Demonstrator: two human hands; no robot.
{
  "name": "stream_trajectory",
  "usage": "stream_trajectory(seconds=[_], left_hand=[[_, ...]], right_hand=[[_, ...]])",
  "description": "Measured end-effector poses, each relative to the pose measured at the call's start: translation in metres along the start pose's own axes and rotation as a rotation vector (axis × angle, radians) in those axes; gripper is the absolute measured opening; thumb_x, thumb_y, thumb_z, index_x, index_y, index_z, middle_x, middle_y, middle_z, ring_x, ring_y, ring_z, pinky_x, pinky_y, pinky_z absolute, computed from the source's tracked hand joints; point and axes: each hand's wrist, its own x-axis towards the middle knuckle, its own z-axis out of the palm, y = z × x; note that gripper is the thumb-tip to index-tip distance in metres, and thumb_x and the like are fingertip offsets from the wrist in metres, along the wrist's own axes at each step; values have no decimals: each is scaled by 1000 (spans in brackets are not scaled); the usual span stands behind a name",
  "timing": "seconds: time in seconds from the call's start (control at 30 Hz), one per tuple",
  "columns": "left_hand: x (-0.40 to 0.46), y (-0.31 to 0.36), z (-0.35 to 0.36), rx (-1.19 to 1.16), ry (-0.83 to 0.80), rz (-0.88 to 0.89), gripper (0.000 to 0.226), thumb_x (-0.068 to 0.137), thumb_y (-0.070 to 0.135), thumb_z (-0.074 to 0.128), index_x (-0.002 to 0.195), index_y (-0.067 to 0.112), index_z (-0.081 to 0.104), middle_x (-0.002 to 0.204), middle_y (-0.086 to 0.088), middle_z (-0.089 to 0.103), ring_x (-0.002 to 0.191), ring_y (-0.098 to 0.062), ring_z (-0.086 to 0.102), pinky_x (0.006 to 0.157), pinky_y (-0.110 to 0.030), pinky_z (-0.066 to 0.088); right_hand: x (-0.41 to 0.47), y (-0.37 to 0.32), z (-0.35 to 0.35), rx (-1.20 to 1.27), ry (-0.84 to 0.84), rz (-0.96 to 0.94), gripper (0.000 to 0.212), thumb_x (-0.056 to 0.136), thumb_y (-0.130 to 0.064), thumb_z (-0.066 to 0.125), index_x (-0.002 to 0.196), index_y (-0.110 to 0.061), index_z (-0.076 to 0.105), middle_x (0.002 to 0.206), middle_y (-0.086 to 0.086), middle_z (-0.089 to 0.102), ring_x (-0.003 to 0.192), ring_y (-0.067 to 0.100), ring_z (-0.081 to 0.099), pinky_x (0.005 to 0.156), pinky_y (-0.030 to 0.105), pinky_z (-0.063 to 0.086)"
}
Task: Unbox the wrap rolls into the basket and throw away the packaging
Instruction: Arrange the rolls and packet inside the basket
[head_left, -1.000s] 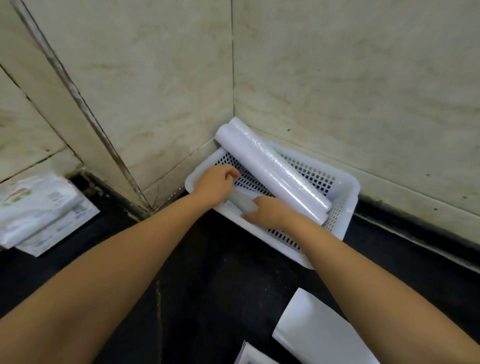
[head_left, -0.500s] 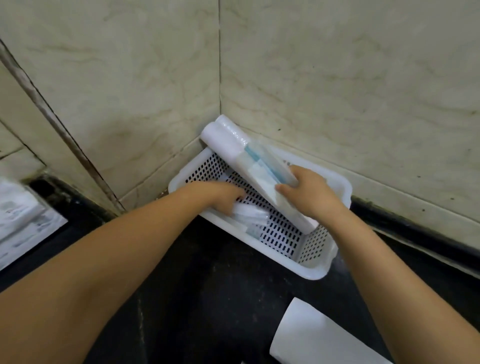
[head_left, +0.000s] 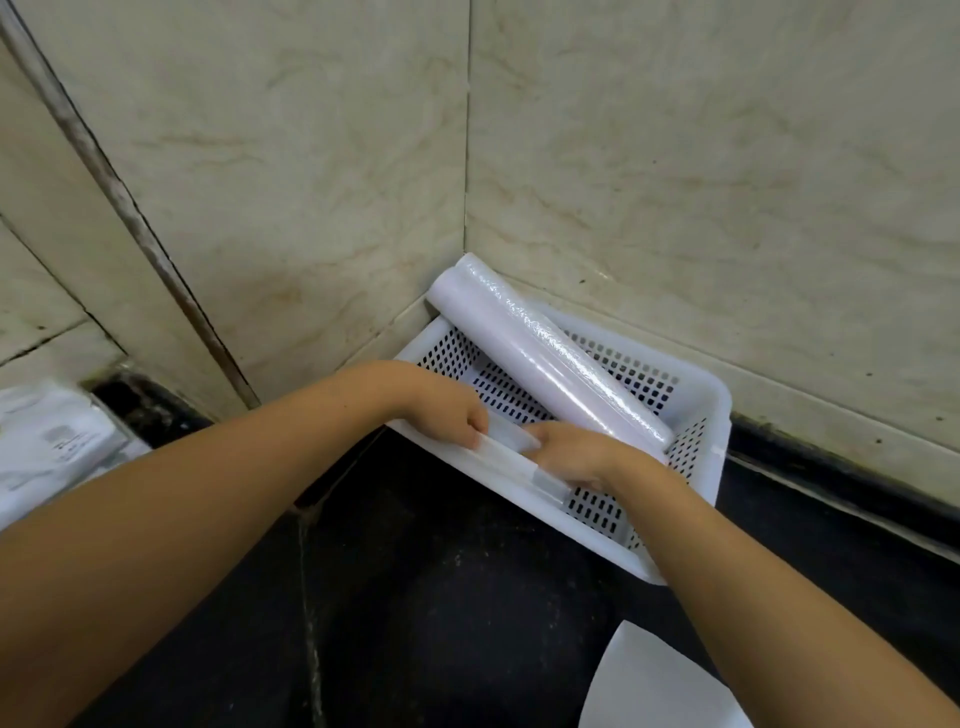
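A white perforated basket (head_left: 696, 410) sits in the wall corner on the dark counter. Two long wrap rolls lie side by side across it, slanting from the corner rim down to its right end: a matte white roll (head_left: 498, 338) and a glossy clear-film roll (head_left: 566, 358). My left hand (head_left: 447, 410) and my right hand (head_left: 576, 457) meet at the basket's near rim. Both hold a narrow pale piece (head_left: 511, 460) that lies along that rim. What it is exactly I cannot tell.
A white sheet of packaging (head_left: 660, 686) lies on the counter at the lower right. White printed packets (head_left: 52, 447) are stacked at the far left. Marbled tile walls close off the back and left of the basket.
My right hand has let go of the long rolls and dropped back to the near rim, joining the left hand on the narrow pale piece. The rolls rest in the basket again.
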Motion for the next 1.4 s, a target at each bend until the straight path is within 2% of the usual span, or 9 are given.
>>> stream_trajectory(seconds=[0.13,0.3,0.4,0.5,0.77,0.9,0.97,1.2,1.4], left_hand=[[-5,-4,0,-97,253,1,30,93,19,45,119,16,59,117,0,60,106,-16,55,95,-28,41],[-5,-8,-14,-255,511,-19,27,91,12,42,100,18,67,91,10,61,77,2,54,69,-8,40],[3,-1,-21,-322,753,-96,28,88,8,39,81,15,66,71,10,58,59,-3,48,49,-7,34],[11,12,-21,-358,978,-114,25,85,2,38,73,2,60,65,-7,55,59,-22,44,56,-29,36],[32,7,-20,-687,1589,-143,31,75,-15,35,91,3,55,94,-13,52,88,-28,50,75,-41,42],[73,31,-14,-71,825,-97,66,81,-3,47,142,16,30,151,-9,29,142,-29,20,116,-54,13],[86,42,-12,205,632,-83,75,80,4,52,146,20,19,155,-4,19,146,-23,4,114,-58,-6],[55,32,30,398,997,-24,37,82,13,49,118,14,59,109,-12,53,105,-31,48,103,-51,31],[50,27,41,315,1017,-51,41,85,18,54,126,21,55,131,-14,50,124,-32,42,104,-50,31]], right_hand=[[-14,-1,-6,-193,67,-28,64,94,-54,33,142,-12,35,146,11,42,133,28,42,110,39,31],[-36,-3,-45,-269,550,-155,30,96,-32,42,97,-12,65,94,6,69,81,23,65,63,27,47],[-29,0,-44,-336,689,-134,43,91,-36,52,127,-14,48,121,8,58,101,24,58,80,34,50],[-8,7,-18,-541,694,-99,53,87,-35,57,130,-10,38,127,14,46,113,29,45,92,42,46],[-27,19,-41,-12,905,-301,48,86,-30,57,129,-12,40,108,2,37,85,13,43,66,16,37],[-36,16,-70,-16,1010,-345,45,88,-26,56,127,-9,42,109,1,36,87,12,39,72,16,29],[-34,15,-75,-57,989,-342,45,89,-24,56,128,-8,41,112,5,38,92,16,41,78,21,32],[-17,22,-66,-162,848,-276,45,91,-23,52,133,-13,37,122,14,40,103,28,45,86,35,44],[9,27,-55,-111,742,-255,45,92,-22,51,135,-15,38,124,16,41,111,32,44,97,36,38]])
